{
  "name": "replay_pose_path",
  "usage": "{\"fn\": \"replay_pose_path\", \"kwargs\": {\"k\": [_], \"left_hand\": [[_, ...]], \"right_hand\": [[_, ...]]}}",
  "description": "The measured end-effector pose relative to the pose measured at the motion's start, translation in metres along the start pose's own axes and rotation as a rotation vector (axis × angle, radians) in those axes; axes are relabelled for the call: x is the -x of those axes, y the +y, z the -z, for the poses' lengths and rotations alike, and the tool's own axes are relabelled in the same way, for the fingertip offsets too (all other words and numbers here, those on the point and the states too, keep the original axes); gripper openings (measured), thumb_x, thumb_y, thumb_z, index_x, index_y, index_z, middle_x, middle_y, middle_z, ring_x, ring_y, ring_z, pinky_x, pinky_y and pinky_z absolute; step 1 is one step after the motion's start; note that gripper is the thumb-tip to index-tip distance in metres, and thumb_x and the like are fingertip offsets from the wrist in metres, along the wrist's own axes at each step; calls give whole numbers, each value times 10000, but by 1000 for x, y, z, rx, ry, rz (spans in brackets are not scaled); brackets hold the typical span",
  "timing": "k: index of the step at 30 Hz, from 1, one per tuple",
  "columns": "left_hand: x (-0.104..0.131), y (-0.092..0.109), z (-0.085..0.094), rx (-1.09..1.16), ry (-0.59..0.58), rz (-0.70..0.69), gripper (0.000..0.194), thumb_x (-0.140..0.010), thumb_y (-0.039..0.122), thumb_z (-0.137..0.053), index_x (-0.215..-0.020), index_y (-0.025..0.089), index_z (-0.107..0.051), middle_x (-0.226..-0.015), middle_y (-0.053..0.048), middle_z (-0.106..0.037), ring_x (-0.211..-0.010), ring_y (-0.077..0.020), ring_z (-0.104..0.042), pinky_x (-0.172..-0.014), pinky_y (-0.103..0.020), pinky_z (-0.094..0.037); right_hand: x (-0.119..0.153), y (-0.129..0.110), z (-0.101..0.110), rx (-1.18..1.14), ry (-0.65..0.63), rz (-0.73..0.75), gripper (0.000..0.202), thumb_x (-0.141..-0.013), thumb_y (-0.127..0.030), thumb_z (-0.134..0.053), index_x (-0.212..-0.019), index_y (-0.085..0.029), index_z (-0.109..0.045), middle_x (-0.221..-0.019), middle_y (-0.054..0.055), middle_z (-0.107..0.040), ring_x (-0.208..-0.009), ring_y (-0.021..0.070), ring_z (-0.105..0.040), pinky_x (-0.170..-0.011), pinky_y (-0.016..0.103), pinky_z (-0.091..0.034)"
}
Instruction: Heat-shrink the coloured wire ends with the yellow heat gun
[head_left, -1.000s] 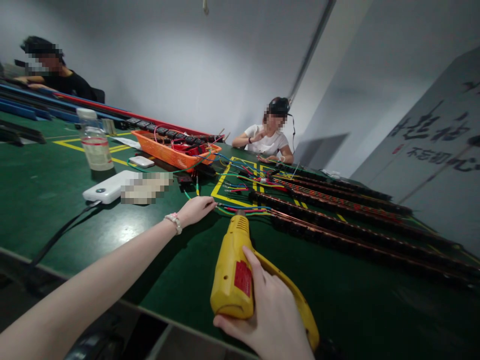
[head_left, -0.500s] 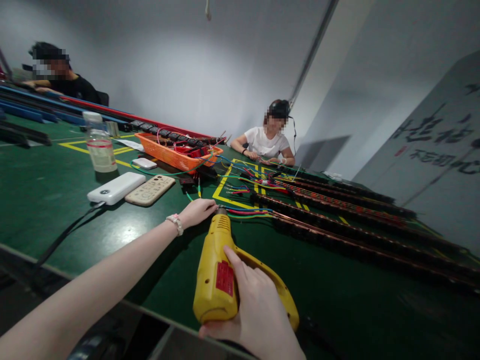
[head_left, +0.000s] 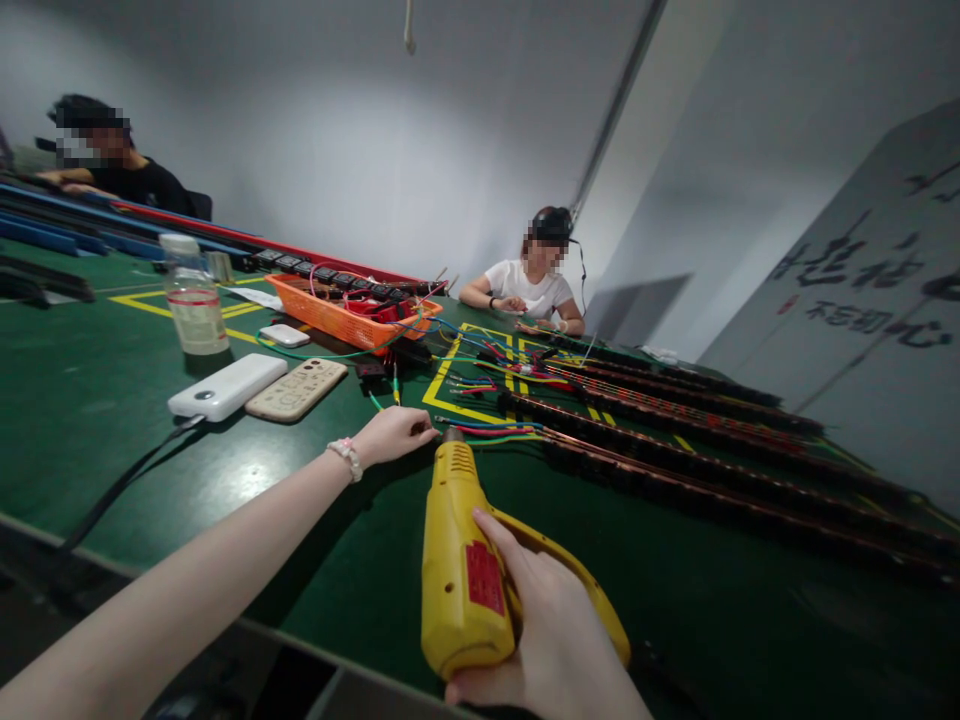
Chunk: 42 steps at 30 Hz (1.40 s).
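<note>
My right hand (head_left: pixel 551 625) grips a yellow heat gun (head_left: pixel 465 580) with a red label, its nozzle pointing away from me at several insulated wires (head_left: pixel 495 430). My left hand (head_left: pixel 394 435), with a beaded bracelet at the wrist, is closed in a pinch just left of the nozzle. Its fingertips are at the end of a wire from this bundle; the exact grip is partly hidden. The blue, red and green wires run right to a long dark strip with copper-coloured lines (head_left: pixel 660 490), lying on the green table (head_left: pixel 360 600).
More long strips (head_left: pixel 675 420) lie on the right. An orange basket (head_left: pixel 322 315) of parts stands beyond my left hand. Left are a phone (head_left: pixel 298 390), a cabled white power bank (head_left: pixel 229 387) and a bottle (head_left: pixel 195 305). Two people sit across the table.
The heat gun and my right hand have shifted right and slightly down. My left fingers stay near the wire ends, with the nozzle now to their right. The view has also shifted slightly.
</note>
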<state>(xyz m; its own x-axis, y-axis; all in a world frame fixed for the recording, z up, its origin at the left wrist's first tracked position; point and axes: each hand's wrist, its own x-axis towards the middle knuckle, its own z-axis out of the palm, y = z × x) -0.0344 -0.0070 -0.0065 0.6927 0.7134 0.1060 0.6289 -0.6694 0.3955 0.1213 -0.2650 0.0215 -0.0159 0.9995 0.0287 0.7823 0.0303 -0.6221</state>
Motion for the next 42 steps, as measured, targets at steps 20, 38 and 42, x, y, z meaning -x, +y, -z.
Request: {"fn": "replay_pose_path", "kwargs": {"k": [20,38,42], "left_hand": [[-3,-5,-3,-63,-18,-77,523,-767,594,-318,-787,152,-598,-779,-7,-594,-626,18,-431,-582,-127,-192],[-4,-1,-3,27,-11,12,528,-768,603,-298,-819,162,-583,-788,9,-585,-637,20,-432,-578,-121,-190],[-4,0,-4,28,13,56,510,-768,600,-304,-819,172,-575,-799,19,-584,-634,24,-427,-579,-121,-186]], "right_hand": [[19,45,5,281,252,-79,1058,-534,-718,-598,-1394,-275,-167,-1157,69,-537,-948,241,-566,-787,357,-458],[15,21,6,162,254,-221,972,-565,-464,-694,-1385,-335,-187,-1151,-18,-534,-1012,199,-525,-855,334,-413],[13,15,0,182,221,-184,998,-556,-525,-675,-1391,-331,-166,-1115,-3,-547,-963,208,-538,-828,345,-427]]}}
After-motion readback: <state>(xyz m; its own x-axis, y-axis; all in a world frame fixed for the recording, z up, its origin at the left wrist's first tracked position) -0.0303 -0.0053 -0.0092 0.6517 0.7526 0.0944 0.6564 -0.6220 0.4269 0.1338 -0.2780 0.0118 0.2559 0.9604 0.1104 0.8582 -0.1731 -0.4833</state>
